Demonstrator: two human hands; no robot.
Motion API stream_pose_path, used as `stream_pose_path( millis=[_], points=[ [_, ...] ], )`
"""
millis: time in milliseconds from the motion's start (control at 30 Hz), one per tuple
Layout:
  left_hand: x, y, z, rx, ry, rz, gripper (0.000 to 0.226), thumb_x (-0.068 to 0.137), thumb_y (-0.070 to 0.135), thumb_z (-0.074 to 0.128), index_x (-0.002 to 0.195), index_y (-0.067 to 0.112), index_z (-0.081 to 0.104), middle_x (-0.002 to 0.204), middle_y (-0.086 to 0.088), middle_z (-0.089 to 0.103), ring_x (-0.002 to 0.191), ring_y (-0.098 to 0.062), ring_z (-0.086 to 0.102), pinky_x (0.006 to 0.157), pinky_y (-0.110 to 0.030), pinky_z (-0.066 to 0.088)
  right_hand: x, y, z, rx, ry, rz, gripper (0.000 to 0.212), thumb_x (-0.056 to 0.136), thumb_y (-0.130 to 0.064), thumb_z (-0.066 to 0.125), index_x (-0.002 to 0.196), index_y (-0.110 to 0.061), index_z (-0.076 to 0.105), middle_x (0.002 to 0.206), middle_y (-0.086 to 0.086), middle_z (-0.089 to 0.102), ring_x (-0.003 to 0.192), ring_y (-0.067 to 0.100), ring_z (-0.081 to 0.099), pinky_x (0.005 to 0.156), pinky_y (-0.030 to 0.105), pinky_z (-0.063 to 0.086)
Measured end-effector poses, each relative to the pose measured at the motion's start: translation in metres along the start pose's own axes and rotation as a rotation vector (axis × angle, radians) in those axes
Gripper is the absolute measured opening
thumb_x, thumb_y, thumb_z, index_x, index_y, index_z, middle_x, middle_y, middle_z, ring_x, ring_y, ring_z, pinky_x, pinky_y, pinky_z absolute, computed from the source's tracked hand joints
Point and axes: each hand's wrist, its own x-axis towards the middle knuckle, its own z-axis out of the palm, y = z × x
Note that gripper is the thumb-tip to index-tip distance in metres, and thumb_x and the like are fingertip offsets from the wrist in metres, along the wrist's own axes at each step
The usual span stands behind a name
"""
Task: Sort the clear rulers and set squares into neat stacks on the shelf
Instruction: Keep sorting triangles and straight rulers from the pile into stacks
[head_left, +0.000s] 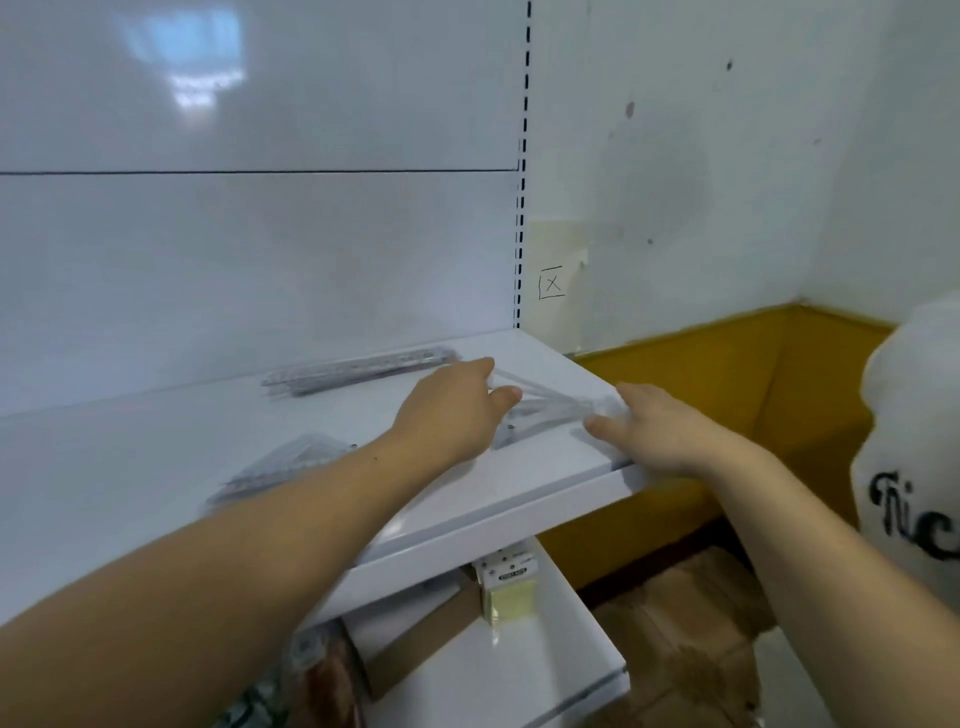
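A stack of clear triangular set squares (550, 410) lies flat near the right end of the white shelf (519, 499). My left hand (452, 410) touches the stack's left side, thumb pointing right. On the opposite, right corner rests my right hand (654, 426) with its fingers spread and nearly straight. A bundle of clear straight rulers (358, 369) lies at the back of the shelf. More clear set squares (280, 467) lie at the front left, partly hidden by my left forearm.
The shelf's right edge drops off to a yellow lower wall (727, 374) and cardboard on the floor (675, 623). Below, a second white shelf (519, 670) holds a small yellow pad pack (509, 587). A slotted upright (521, 208) runs up the back panel.
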Motion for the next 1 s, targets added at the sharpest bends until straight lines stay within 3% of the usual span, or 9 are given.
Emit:
stream_pose_path(
  millis=[100, 200, 367, 467, 600, 700, 867, 1000],
  points=[
    [0.003, 0.003, 0.008, 0.042, -0.014, -0.003, 0.056, 0.098, 0.045, 0.038, 0.147, 0.019, 0.03, 0.152, -0.003, 0.035, 0.138, -0.024, 0.033, 0.108, -0.034, 0.029, -0.008, 0.003, 0.01, -0.099, 0.007, -0.009, 0.082, 0.085, -0.072, 0.032, 0.143, -0.014, 0.033, 0.153, 0.007, 0.027, 0.139, 0.024, 0.026, 0.11, 0.047, 0.029],
    [0.002, 0.002, 0.018, 0.062, -0.05, -0.026, 0.055, 0.098, 0.045, 0.037, 0.145, 0.017, 0.034, 0.148, -0.004, 0.04, 0.134, -0.025, 0.037, 0.106, -0.034, 0.031, -0.016, 0.005, 0.023, -0.15, 0.121, -0.013, 0.08, 0.089, -0.069, 0.023, 0.149, -0.017, 0.023, 0.159, 0.004, 0.015, 0.145, 0.022, 0.013, 0.114, 0.044, 0.021],
    [0.0, 0.001, 0.026, 0.109, -0.064, -0.051, 0.056, 0.095, 0.053, 0.036, 0.138, 0.018, 0.043, 0.14, -0.004, 0.05, 0.125, -0.026, 0.046, 0.102, -0.038, 0.036, -0.018, 0.007, 0.037, -0.107, 0.298, -0.018, 0.07, 0.092, -0.061, 0.027, 0.147, -0.018, 0.031, 0.157, 0.001, 0.024, 0.144, 0.02, 0.017, 0.115, 0.04, 0.018],
    [-0.002, 0.002, 0.026, 0.158, -0.061, -0.022, 0.057, 0.087, 0.062, 0.044, 0.125, 0.021, 0.052, 0.125, -0.002, 0.059, 0.11, -0.024, 0.054, 0.093, -0.037, 0.044, -0.017, 0.007, 0.04, -0.09, 0.324, -0.003, 0.067, 0.093, -0.059, 0.029, 0.145, -0.018, 0.034, 0.156, 0.0, 0.025, 0.144, 0.02, 0.018, 0.115, 0.04, 0.018],
    [-0.004, 0.0, 0.024, 0.13, -0.045, 0.025, 0.044, 0.093, 0.046, 0.047, 0.127, 0.018, 0.053, 0.126, -0.005, 0.059, 0.111, -0.024, 0.054, 0.092, -0.034, 0.041, -0.017, 0.007, 0.039, -0.093, 0.324, -0.001, 0.066, 0.092, -0.06, 0.029, 0.144, -0.02, 0.036, 0.155, -0.001, 0.026, 0.144, 0.019, 0.019, 0.115, 0.041, 0.019],
    [-0.004, -0.001, 0.024, 0.092, -0.024, 0.034, 0.044, 0.091, 0.047, 0.052, 0.126, 0.02, 0.052, 0.123, -0.003, 0.059, 0.107, -0.023, 0.054, 0.087, -0.033, 0.042, -0.018, 0.005, 0.037, -0.093, 0.3, 0.006, 0.066, 0.092, -0.061, 0.03, 0.143, -0.02, 0.037, 0.155, -0.002, 0.027, 0.143, 0.019, 0.02, 0.114, 0.042, 0.02],
    [-0.002, 0.001, 0.02, 0.112, -0.042, 0.061, 0.059, 0.089, 0.054, 0.051, 0.137, 0.02, 0.042, 0.14, -0.001, 0.045, 0.123, -0.023, 0.046, 0.098, -0.036, 0.039, -0.02, -0.001, 0.016, -0.093, 0.171, 0.011, 0.062, 0.092, -0.057, 0.035, 0.14, -0.018, 0.04, 0.151, 0.002, 0.032, 0.139, 0.021, 0.027, 0.11, 0.042, 0.026],
    [-0.003, -0.002, -0.008, 0.159, -0.068, 0.094, 0.068, 0.09, 0.056, 0.047, 0.146, 0.023, 0.03, 0.154, 0.002, 0.027, 0.14, -0.021, 0.028, 0.112, -0.038, 0.027, -0.011, -0.024, -0.019, -0.051, 0.12, 0.018, 0.065, 0.092, -0.053, 0.041, 0.145, -0.015, 0.034, 0.153, 0.004, 0.03, 0.14, 0.024, 0.026, 0.109, 0.042, 0.027]
  ],
)
